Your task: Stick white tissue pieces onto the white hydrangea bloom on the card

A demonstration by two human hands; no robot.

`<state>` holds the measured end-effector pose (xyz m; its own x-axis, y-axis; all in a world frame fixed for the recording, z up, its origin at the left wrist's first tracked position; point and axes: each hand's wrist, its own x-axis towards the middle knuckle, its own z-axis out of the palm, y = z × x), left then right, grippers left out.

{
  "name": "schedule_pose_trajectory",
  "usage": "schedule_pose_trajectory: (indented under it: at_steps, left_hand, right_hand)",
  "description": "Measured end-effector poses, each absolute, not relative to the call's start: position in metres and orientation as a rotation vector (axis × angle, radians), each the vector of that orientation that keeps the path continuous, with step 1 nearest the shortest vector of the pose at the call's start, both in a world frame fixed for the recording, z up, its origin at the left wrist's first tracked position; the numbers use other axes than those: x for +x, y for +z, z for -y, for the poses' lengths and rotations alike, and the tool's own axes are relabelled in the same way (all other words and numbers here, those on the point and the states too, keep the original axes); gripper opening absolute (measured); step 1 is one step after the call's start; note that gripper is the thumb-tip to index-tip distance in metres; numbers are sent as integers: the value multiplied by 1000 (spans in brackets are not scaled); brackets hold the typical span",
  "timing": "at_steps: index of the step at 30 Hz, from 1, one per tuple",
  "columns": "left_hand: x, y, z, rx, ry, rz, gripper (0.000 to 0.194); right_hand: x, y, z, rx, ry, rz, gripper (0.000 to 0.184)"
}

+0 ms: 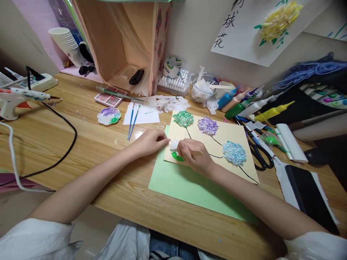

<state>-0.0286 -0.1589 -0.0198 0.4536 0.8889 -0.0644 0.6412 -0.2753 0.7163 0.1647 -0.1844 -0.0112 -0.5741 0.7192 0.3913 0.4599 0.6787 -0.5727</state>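
A cream card (214, 131) lies on a green sheet (187, 186), bearing textured flower heads: green (183, 118), purple (208, 126) and blue (234, 153), with thin black stems. At the card's left end sits a white tuft (174, 145) beside a patch of green paint (177, 156). Over this spot my right hand (196, 155) is closed, with what looks like a thin tan stick in its fingers; its tip is hidden. My left hand (152, 141) has its fingers curled together, fingertips at the card's left edge near the tuft. Whatever they pinch is too small to make out.
Two blue brushes (133, 121), a paint palette (108, 116) and white paper scraps (168, 104) lie beyond my hands. Paint bottles (244, 106), black scissors (260, 155) and a dark phone (309, 196) crowd the right. A glue gun (18, 99) with cables stands left.
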Motion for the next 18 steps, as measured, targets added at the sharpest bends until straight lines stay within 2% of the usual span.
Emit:
schedule_pose_trajectory:
  at_steps: [4,8,14,18]
  left_hand:
    - [-29,-18,159,2018,442,-1276,25]
    - [-29,-17,160,2002,433,-1267,23]
    - [-29,-16,162,1992,429,-1290,22]
    - [-29,-16,163,1986,447,-1290,23]
  right_hand:
    - [156,-3,177,-1190,818,2101,52]
    - [152,2,173,-1300,946,2016,53]
    - [163,2,181,-1164,947,1902,53]
    - [172,0,186,-1026,805,1978,52]
